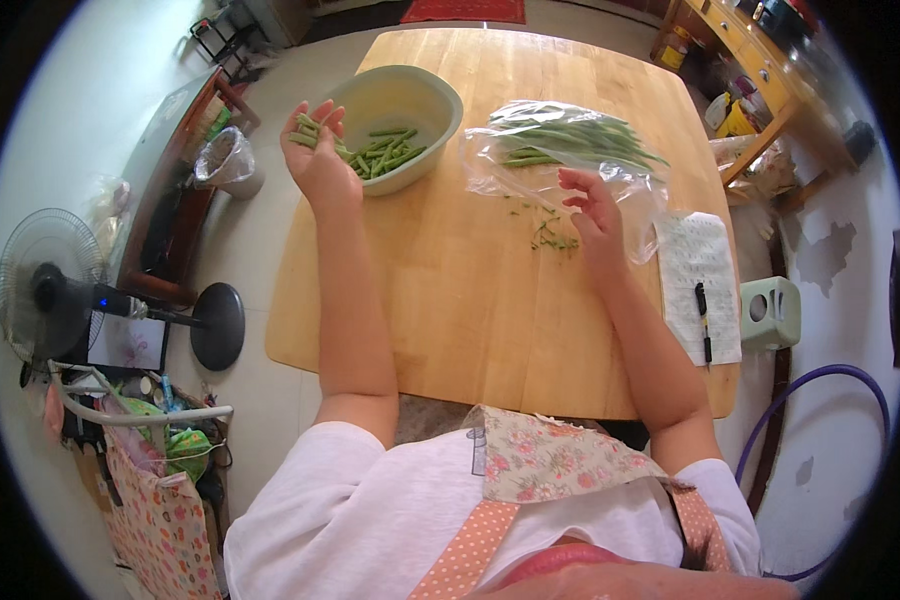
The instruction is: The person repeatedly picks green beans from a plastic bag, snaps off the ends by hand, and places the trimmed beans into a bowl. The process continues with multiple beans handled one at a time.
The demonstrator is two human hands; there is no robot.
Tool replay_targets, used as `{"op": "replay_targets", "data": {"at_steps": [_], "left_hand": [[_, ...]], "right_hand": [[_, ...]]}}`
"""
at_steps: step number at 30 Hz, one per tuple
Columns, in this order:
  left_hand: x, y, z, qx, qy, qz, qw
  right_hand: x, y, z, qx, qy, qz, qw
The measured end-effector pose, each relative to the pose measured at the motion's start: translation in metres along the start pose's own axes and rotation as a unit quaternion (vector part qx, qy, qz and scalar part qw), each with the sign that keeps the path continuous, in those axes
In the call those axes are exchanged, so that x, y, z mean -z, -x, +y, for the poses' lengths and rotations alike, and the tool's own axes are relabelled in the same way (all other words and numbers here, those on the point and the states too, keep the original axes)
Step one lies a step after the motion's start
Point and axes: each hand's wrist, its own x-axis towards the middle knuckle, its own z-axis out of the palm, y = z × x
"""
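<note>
My left hand (321, 169) is raised by the left rim of a pale green plastic basin (444, 112), its fingers curled around several cut green bean pieces (304, 138). More cut green beans (386, 151) lie on the basin's floor. My right hand (598, 221) hovers at the near edge of a clear plastic bag (487, 169), fingers bent and apart, with nothing seen in it. Long whole green beans (562, 135) lie inside the bag. Small bean tips and stem scraps (553, 238) are scattered on the wooden table (465, 315), just left of my right hand.
A sheet of paper with handwriting (690, 255) lies at the table's right edge, a black pen (703, 322) on it. On the floor at left stand a fan (217, 326) and a lined waste bin (229, 169). A pale green plastic stool (784, 315) is at right.
</note>
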Motion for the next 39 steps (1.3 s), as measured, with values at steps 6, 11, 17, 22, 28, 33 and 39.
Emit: {"op": "replay_targets", "data": {"at_steps": [6, 11, 17, 22, 28, 33, 39], "left_hand": [[0.001, -0.004, -0.017, 0.006, -0.06, -0.018, 0.998], [-0.004, 0.002, -0.016, -0.044, -0.095, -0.019, 0.994], [-0.028, 0.033, -0.02, -0.197, -0.206, -0.083, 0.955], [-0.065, 0.081, -0.035, -0.189, -0.291, -0.317, 0.883], [-0.094, 0.09, -0.107, -0.106, -0.4, -0.547, 0.728], [-0.133, 0.071, -0.122, -0.192, -0.523, -0.535, 0.635], [-0.159, 0.048, -0.123, -0.147, -0.666, -0.512, 0.522]], "right_hand": [[0.001, 0.0, 0.0, 0.007, 0.002, -0.014, 1.0], [0.001, 0.001, 0.0, 0.003, 0.003, -0.016, 1.0], [0.001, 0.002, -0.003, -0.002, 0.015, -0.017, 1.0], [0.003, 0.004, -0.003, -0.025, 0.045, -0.037, 0.998], [0.0, 0.004, 0.002, -0.022, 0.041, -0.029, 0.999], [0.004, 0.002, 0.008, -0.041, 0.033, -0.032, 0.998], [0.005, 0.002, 0.007, -0.044, 0.062, -0.02, 0.997]]}}
